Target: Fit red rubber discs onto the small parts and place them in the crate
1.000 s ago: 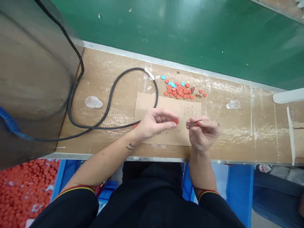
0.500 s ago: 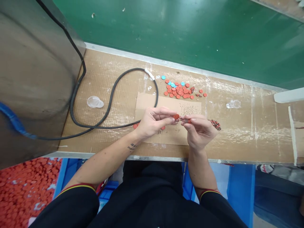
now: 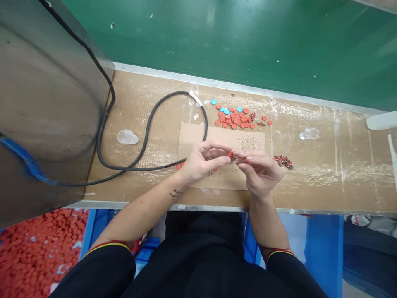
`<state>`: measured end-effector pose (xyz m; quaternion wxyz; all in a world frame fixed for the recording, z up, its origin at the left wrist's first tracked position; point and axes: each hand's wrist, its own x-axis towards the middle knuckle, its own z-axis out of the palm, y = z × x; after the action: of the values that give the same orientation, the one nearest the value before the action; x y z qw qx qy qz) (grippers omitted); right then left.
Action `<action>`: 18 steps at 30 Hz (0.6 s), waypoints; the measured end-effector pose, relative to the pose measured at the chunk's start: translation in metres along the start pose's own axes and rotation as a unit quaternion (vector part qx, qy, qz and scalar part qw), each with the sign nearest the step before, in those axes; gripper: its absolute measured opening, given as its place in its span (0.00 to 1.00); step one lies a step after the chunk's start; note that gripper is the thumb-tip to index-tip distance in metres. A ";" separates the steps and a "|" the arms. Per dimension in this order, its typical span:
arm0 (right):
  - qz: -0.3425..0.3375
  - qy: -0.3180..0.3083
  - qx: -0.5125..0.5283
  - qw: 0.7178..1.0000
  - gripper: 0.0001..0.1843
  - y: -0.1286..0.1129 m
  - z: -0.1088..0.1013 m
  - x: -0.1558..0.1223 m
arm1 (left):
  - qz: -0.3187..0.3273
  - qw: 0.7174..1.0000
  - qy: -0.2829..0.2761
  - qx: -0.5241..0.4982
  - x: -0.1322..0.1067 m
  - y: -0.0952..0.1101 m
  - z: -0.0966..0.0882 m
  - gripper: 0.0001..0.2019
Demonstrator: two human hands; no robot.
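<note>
Between thumb and fingertips of my left hand (image 3: 204, 160) is a small round red disc (image 3: 230, 155), turned nearly edge-on. My right hand (image 3: 263, 169) pinches a small red piece with thin metal prongs (image 3: 239, 159), which point left at the disc. Disc and prongs meet or nearly meet; I cannot tell if they touch. Both hands are over a flat cardboard sheet (image 3: 195, 134) with many tiny dark bits (image 3: 250, 142) on it. Beyond the sheet lies a pile of red discs (image 3: 235, 120) with several blue discs (image 3: 226, 111). A heap of small red-and-metal pieces (image 3: 283, 162) lies right of my right hand.
A black cable (image 3: 149, 120) loops across the left of the cardboard-covered bench (image 3: 310, 174). Clear plastic cups lie at left (image 3: 126, 137) and right (image 3: 309, 133). A green panel (image 3: 232, 45) stands behind; many red discs (image 3: 40, 244) fill the lower left.
The red disc in my left hand has turned from face-on to nearly edge-on. The prongs in my right hand have come closer to it. The whole view has shifted slightly.
</note>
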<state>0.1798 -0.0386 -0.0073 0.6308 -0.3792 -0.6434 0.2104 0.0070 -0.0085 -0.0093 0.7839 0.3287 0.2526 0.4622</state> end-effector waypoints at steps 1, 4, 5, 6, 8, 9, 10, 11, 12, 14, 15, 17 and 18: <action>0.002 0.000 -0.002 1.000 0.07 0.000 0.000 0.000 | 0.001 1.000 -0.004 -0.002 0.000 0.001 0.001 0.14; 0.000 0.003 0.004 1.000 0.09 0.001 0.000 0.000 | 0.008 1.000 -0.014 -0.003 0.000 0.003 0.002 0.11; -0.005 0.003 0.006 1.000 0.10 0.001 0.000 0.000 | 0.010 1.000 -0.017 -0.004 0.000 0.003 0.002 0.11; -0.011 0.004 0.006 1.000 0.11 0.001 0.000 0.000 | 0.009 1.000 -0.020 -0.004 0.000 0.003 0.001 0.11; -0.026 0.005 -0.002 1.000 0.12 0.000 0.000 0.001 | 0.003 1.000 -0.018 -0.003 0.000 0.002 0.001 0.13; -0.031 0.006 -0.009 0.999 0.12 0.000 0.000 0.001 | -0.001 1.000 -0.014 -0.002 0.000 0.002 0.000 0.13; -0.035 0.006 -0.016 0.999 0.13 0.000 0.000 0.001 | -0.003 1.000 -0.010 -0.002 0.000 0.002 0.000 0.14; -0.038 0.007 -0.022 0.999 0.13 0.000 0.000 0.002 | -0.004 1.000 -0.007 -0.002 0.000 0.001 0.000 0.14; -0.041 0.007 -0.028 0.999 0.13 0.000 -0.001 0.002 | -0.004 1.000 -0.006 -0.001 -0.001 0.001 0.000 0.14; -0.045 0.006 -0.037 0.998 0.12 0.000 -0.001 0.002 | -0.003 1.000 -0.007 0.001 -0.001 0.001 -0.001 0.14; -0.048 0.005 -0.040 0.998 0.12 0.000 -0.002 0.002 | -0.001 1.000 -0.009 0.001 -0.001 0.001 -0.001 0.14; -0.055 -0.003 -0.043 0.998 0.12 0.000 -0.002 0.003 | 0.008 1.000 -0.018 -0.001 -0.001 0.001 -0.001 0.13; -0.060 -0.008 -0.042 0.997 0.13 0.000 -0.002 0.003 | 0.013 1.000 -0.023 -0.003 -0.001 0.001 -0.001 0.13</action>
<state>0.1823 -0.0363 -0.0051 0.6208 -0.3647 -0.6780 0.1480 0.0055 -0.0086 -0.0093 0.7845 0.3403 0.2292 0.4651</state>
